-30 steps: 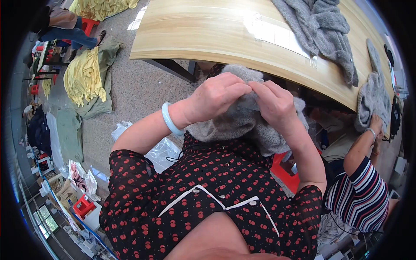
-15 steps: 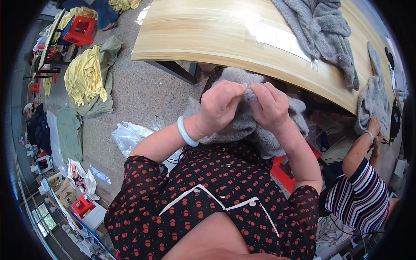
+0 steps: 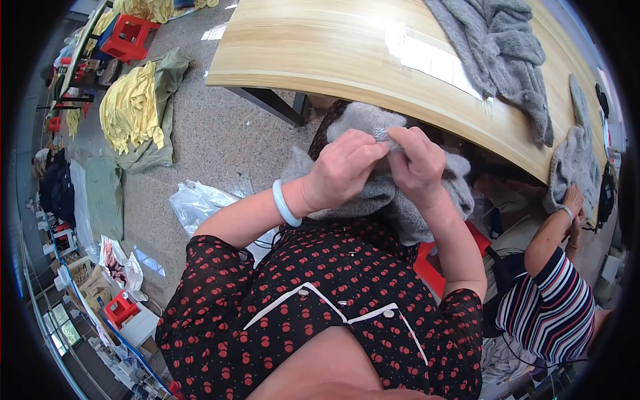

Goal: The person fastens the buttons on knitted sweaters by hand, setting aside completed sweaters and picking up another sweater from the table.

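Observation:
A fuzzy grey knit garment (image 3: pixel 363 119) lies bunched over my lap, below the near edge of the table. My left hand (image 3: pixel 343 167), with a pale bangle at its wrist, is closed in a pinch on the garment's knit. Close beside it, my right hand (image 3: pixel 419 163) pinches the same piece with thumb and bent forefinger. Between the two sets of fingertips a small silvery-grey patch (image 3: pixel 380 134) shows; I cannot tell whether it is knit or a small tool. Any needle or thread there is too small to see.
A wooden table (image 3: pixel 300 53) stands ahead, with another grey knit garment (image 3: pixel 507 53) on it. At right, a co-worker in a striped top (image 3: pixel 553 307) handles a grey garment (image 3: pixel 577 160). Yellow clothes (image 3: pixel 133 107), a plastic bag (image 3: pixel 200 207) and a red stool (image 3: pixel 130 37) are at left.
My left hand has shifted slightly down, and my right hand has turned, its forefinger now bent over the knit. The silvery-grey patch between the fingertips has come into sight.

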`<state>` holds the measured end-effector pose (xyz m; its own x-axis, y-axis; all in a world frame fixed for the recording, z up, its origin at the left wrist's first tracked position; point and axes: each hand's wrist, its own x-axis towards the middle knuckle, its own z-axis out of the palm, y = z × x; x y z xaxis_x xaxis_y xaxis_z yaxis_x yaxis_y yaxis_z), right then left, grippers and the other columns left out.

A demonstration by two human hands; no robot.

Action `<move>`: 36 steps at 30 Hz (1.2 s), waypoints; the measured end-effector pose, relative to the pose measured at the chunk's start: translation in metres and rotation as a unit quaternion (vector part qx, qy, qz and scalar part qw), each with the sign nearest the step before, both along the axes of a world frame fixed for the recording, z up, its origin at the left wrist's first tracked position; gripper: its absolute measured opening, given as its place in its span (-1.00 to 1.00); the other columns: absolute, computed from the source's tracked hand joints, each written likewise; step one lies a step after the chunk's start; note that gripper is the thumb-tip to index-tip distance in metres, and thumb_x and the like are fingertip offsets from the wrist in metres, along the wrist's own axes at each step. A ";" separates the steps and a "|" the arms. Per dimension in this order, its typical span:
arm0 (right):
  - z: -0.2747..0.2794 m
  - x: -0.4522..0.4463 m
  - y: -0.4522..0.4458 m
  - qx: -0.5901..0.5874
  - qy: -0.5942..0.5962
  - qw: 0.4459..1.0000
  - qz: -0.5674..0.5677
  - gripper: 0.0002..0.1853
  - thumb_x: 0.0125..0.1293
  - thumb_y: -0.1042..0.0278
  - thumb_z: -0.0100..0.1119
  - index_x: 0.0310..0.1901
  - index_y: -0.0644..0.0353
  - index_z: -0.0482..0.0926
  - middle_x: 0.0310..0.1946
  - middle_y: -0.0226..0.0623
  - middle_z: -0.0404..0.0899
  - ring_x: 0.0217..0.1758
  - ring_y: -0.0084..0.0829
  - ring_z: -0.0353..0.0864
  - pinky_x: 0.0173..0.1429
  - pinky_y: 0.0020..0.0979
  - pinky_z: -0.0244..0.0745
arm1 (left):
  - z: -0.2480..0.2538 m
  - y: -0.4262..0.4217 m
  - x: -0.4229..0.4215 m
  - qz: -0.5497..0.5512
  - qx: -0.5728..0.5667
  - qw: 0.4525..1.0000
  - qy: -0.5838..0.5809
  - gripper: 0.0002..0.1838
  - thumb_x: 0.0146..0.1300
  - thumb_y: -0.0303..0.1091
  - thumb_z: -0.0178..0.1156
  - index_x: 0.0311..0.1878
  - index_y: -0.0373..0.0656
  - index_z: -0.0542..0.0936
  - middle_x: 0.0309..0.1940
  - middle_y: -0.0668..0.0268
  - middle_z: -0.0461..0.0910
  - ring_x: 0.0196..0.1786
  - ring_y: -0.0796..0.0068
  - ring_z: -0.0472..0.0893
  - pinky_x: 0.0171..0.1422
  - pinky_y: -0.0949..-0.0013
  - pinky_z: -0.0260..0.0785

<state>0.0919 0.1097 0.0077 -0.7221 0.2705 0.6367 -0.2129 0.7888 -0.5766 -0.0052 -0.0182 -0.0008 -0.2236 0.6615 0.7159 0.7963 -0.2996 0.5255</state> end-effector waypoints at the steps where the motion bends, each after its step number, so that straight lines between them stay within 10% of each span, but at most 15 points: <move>1: 0.000 0.001 0.000 0.001 0.000 1.000 0.002 -0.67 -0.18 0.68 0.13 -0.27 0.25 0.49 -0.57 -0.23 0.43 -0.61 -0.27 0.43 -0.55 -0.37 0.35 | 0.005 -0.002 0.006 0.006 -0.032 0.993 -0.110 -0.78 0.09 -0.68 0.09 -0.16 -0.30 0.48 -0.46 0.21 0.47 -0.46 0.43 0.48 -0.36 0.42 0.36; 5: 0.003 0.006 0.004 -0.009 -0.009 1.000 -0.005 -0.67 -0.19 0.71 0.10 -0.27 0.30 0.50 -0.54 -0.16 0.47 -0.57 -0.25 0.47 -0.50 -0.41 0.37 | 0.025 -0.003 -0.004 -0.037 -0.161 0.892 -0.420 -0.79 0.15 -0.63 0.06 -0.12 -0.31 0.50 -0.49 0.21 0.50 -0.43 0.53 0.52 -0.33 0.48 0.37; 10: 0.003 0.011 0.006 0.023 -0.023 0.999 0.014 -0.66 -0.22 0.70 0.12 -0.27 0.30 0.50 -0.52 -0.15 0.50 -0.53 -0.24 0.51 -0.46 -0.41 0.41 | 0.014 0.005 -0.022 -0.061 -0.114 0.978 -0.162 -0.82 0.23 -0.56 0.02 -0.13 -0.26 0.54 -0.49 0.41 0.50 -0.48 0.74 0.42 -0.40 0.62 0.29; 16: -0.006 0.014 0.008 0.127 0.025 0.992 0.008 -0.64 -0.21 0.66 0.19 -0.25 0.23 0.51 -0.46 -0.25 0.51 -0.50 -0.28 0.53 -0.48 -0.39 0.41 | 0.004 0.003 -0.011 -0.122 -0.241 0.810 -0.520 -0.85 0.23 -0.47 0.01 -0.16 -0.26 0.50 -0.56 0.39 0.46 -0.47 0.71 0.40 -0.39 0.56 0.28; 20: -0.002 0.033 -0.006 -0.099 -0.091 0.990 0.032 -0.68 -0.10 0.66 0.14 -0.22 0.23 0.48 -0.43 -0.28 0.49 -0.42 -0.36 0.52 -0.39 -0.44 0.42 | -0.006 -0.010 0.004 -0.024 -0.235 0.888 -0.395 -0.88 0.25 -0.51 -0.02 -0.20 -0.25 0.48 -0.60 0.32 0.39 -0.52 0.71 0.34 -0.45 0.55 0.21; 23: 0.003 0.046 0.005 -0.421 -0.269 0.866 -0.016 -0.78 0.19 0.59 0.01 -0.11 0.23 0.39 -0.38 -0.46 0.45 -0.30 -0.71 0.44 -0.17 -0.63 0.36 | -0.014 -0.018 0.008 0.032 -0.183 0.924 -0.334 -0.87 0.21 -0.58 0.00 -0.19 -0.25 0.49 -0.55 0.24 0.44 -0.50 0.59 0.42 -0.42 0.51 0.28; 28: -0.007 0.028 0.026 -0.540 -0.356 0.762 0.025 -0.85 0.29 0.31 -0.01 -0.25 0.20 0.45 -0.44 -0.51 0.45 -0.47 -0.73 0.38 -0.36 -0.68 0.29 | -0.018 -0.014 0.009 0.007 -0.064 0.982 -0.180 -0.79 0.08 -0.69 0.06 -0.19 -0.27 0.49 -0.42 0.14 0.52 -0.39 0.19 0.54 -0.30 0.35 0.39; 32: -0.011 0.023 0.029 -0.682 -0.341 0.631 0.144 -0.84 0.22 0.24 0.14 -0.30 0.13 0.48 -0.59 -0.62 0.35 -0.58 -0.80 0.27 -0.47 -0.70 0.21 | -0.020 -0.013 0.006 -0.043 -0.023 0.994 -0.097 -0.74 0.07 -0.76 -0.02 -0.17 -0.30 0.49 -0.40 0.16 0.52 -0.38 0.28 0.53 -0.29 0.39 0.38; 34: -0.011 0.025 0.035 -0.682 -0.322 0.637 0.160 -0.86 0.18 0.27 0.18 -0.40 0.12 0.48 -0.58 -0.63 0.37 -0.58 -0.84 0.26 -0.47 -0.72 0.20 | -0.017 -0.019 0.001 -0.084 -0.083 0.989 -0.088 -0.72 0.06 -0.72 -0.01 -0.14 -0.30 0.47 -0.28 0.10 0.51 -0.21 0.16 0.54 -0.11 0.27 0.39; 36: -0.003 0.030 0.044 -0.527 -0.329 0.775 0.113 -0.84 0.14 0.29 0.22 -0.49 0.12 0.48 -0.58 -0.63 0.38 -0.57 -0.84 0.23 -0.48 -0.70 0.17 | -0.009 -0.008 -0.007 -0.067 -0.085 0.992 -0.067 -0.71 0.07 -0.66 0.00 -0.08 -0.31 0.44 -0.19 0.08 0.49 -0.11 0.16 0.51 -0.01 0.27 0.35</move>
<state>0.1217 0.1540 0.0048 -0.9017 0.2082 -0.3790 0.3372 -0.2101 -0.9177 -0.0126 -0.0267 -0.0096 -0.2121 0.8002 0.5609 0.6746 -0.2954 0.6765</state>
